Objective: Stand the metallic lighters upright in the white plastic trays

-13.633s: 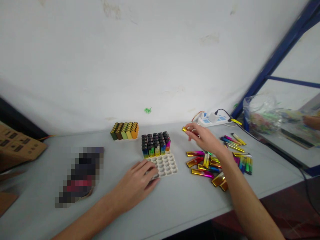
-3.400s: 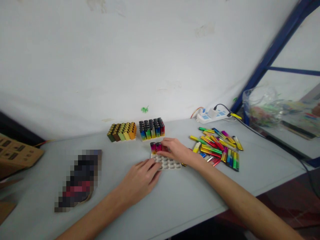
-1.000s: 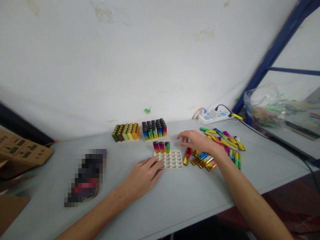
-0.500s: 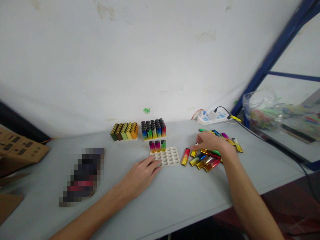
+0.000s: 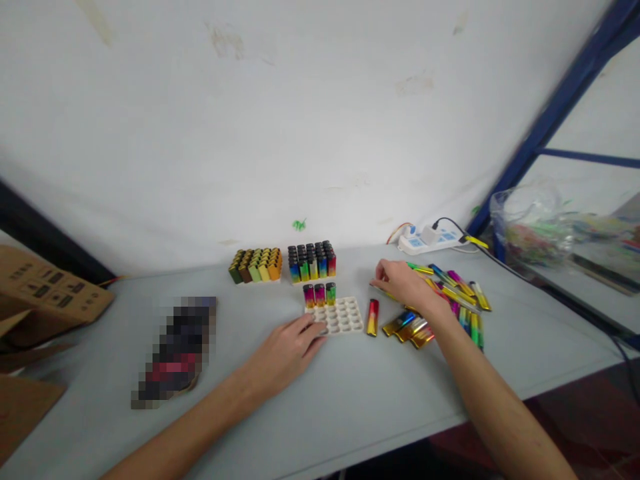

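Observation:
A white tray with rows of small holes lies on the table, three lighters standing upright along its back left row. My left hand has its fingers closed on the tray's front left corner. To the right, my right hand pinches a lighter, mostly covered by the fingers and held above a loose pile of shiny coloured lighters. One red and yellow lighter lies apart, between the tray and the pile.
Behind the tray stand two packed blocks of lighters, one gold-topped and one black-topped. A white power strip with cables sits by the wall. Left are a blurred-out dark item and cardboard boxes; a plastic bag is far right.
My right hand has come up and a little left from the pile with a lighter between its fingers. My left hand stays at the tray. The view has shifted slightly.

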Demonstrator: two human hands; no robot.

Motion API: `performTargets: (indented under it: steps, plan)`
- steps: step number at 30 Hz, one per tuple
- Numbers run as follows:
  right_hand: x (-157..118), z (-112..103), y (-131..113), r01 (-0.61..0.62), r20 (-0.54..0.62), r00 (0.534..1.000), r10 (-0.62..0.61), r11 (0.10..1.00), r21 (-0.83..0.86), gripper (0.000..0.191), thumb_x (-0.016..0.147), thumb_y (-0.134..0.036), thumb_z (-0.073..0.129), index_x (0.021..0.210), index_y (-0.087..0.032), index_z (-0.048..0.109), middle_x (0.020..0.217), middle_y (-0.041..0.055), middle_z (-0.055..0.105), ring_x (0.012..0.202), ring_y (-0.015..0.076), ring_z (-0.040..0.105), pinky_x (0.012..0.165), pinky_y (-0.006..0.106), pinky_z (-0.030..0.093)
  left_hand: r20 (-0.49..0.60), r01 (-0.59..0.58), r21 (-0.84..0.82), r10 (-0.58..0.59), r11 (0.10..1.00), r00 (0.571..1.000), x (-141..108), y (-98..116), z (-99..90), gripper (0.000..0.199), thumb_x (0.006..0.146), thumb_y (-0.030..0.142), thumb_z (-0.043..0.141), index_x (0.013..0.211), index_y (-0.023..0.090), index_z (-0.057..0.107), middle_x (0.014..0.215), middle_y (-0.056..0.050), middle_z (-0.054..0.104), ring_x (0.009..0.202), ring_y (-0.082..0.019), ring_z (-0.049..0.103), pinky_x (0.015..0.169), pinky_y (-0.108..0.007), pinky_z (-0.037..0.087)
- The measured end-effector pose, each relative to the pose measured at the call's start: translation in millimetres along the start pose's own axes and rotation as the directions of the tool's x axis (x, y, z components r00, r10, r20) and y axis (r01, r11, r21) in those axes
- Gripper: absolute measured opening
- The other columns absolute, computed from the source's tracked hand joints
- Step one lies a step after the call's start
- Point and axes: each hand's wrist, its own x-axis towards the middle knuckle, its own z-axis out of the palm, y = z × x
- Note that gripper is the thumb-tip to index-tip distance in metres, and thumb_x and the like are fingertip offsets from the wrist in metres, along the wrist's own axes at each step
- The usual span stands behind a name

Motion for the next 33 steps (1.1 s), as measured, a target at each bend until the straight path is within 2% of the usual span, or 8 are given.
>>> performTargets:
  steps: [4,6,14,18,21,24,29,33]
  plan:
    - [4.4,-4.4,-2.1,0.112,-0.167,0.982,-0.084,0.980,0.166,0.012,0.091,-0.024,0.070,0.098,-0.017,0.063,0.088,0.0043,0.072,0.082,0.0182,0.066,0.073,0.027,0.046,0.002,-0.001,0.005,0.001,1.000,1.000,0.3,0.1,0.0,0.021,0.104,0.025,0.050,0.114,0.018,0.067,0.104,-0.008,0.069,0.092,-0.023,0.072,0.083,-0.039,0.062]
    - [5.2,-5.8,-2.1,0.145,-0.181,0.977,-0.114,0.975,0.170,0.007,0.093,-0.022,0.067,0.096,-0.017,0.065,0.088,0.0044,0.071,0.081,0.0176,0.066,0.076,0.027,0.047,-0.002,-0.002,0.009,0.002,1.000,1.000,0.3,0.3,-0.7,0.020,0.103,0.025,0.051,0.114,0.018,0.066,0.104,-0.008,0.069,0.091,-0.023,0.072,0.083,-0.039,0.062]
    - [2.6,6.7,8.4,0.017,0.033,0.999,-0.015,0.998,-0.055,0.035,0.090,-0.042,0.070,0.113,-0.016,0.070,0.110,0.0141,0.070,0.098,0.0265,0.066,0.087,0.035,0.048,-0.008,-0.006,0.035,0.007,0.999,1.000,-1.4,0.7,-0.3,0.018,0.102,0.024,0.053,0.114,0.019,0.065,0.106,-0.008,0.070,0.091,-0.022,0.072,0.084,-0.037,0.061]
    - [6.4,17.1,5.3,0.121,0.064,0.991,-0.117,0.991,-0.056,0.028,0.095,-0.033,0.063,0.116,-0.017,0.069,0.105,0.0114,0.073,0.100,0.0263,0.066,0.089,0.037,0.047,0.007,-0.004,0.038,0.004,0.999,1.000,-1.6,-0.3,-0.4,0.017,0.100,0.023,0.056,0.114,0.020,0.065,0.108,-0.008,0.070,0.091,-0.023,0.072,0.082,-0.037,0.061]
    - [7.6,19.5,-2.8,0.313,0.021,0.949,-0.313,0.950,0.013,0.025,0.098,-0.030,0.058,0.115,-0.016,0.070,0.107,0.0118,0.072,0.103,0.0255,0.065,0.094,0.038,0.047,0.009,-0.008,0.033,0.007,0.999,1.000,-1.4,-0.6,-1.2,0.017,0.100,0.023,0.058,0.115,0.019,0.065,0.106,-0.007,0.070,0.091,-0.023,0.072,0.083,-0.039,0.062]
    - [5.9,16.4,-9.7,0.428,-0.093,0.903,-0.419,0.893,0.136,0.022,0.100,-0.030,0.056,0.110,-0.017,0.071,0.108,0.0108,0.069,0.100,0.0219,0.065,0.093,0.034,0.050,-0.002,-0.023,0.036,0.023,0.999,1.000,-1.4,-0.7,-1.3,0.018,0.100,0.022,0.056,0.115,0.019,0.064,0.107,-0.008,0.069,0.092,-0.024,0.072,0.083,-0.040,0.062]
    - [-0.1,6.4,-16.2,0.513,-0.277,0.850,-0.447,0.822,0.247,0.018,0.097,-0.037,0.063,0.103,-0.021,0.068,0.105,0.0071,0.069,0.094,0.0201,0.067,0.087,0.032,0.051,0.002,-0.035,0.047,0.035,0.998,0.999,-1.9,-1.9,-0.3,0.018,0.101,0.022,0.054,0.116,0.019,0.064,0.106,-0.008,0.069,0.091,-0.024,0.072,0.082,-0.040,0.062]
    - [-3.3,6.7,-23.6,0.466,-0.232,0.883,-0.409,0.821,0.329,0.027,0.097,-0.047,0.061,0.107,-0.023,0.064,0.093,0.0043,0.074,0.084,0.0201,0.069,0.079,0.031,0.051,0.029,-0.024,0.051,0.023,0.998,0.999,-1.5,-2.1,-1.4,0.017,0.100,0.022,0.055,0.115,0.019,0.063,0.106,-0.007,0.069,0.090,-0.023,0.072,0.081,-0.038,0.061]
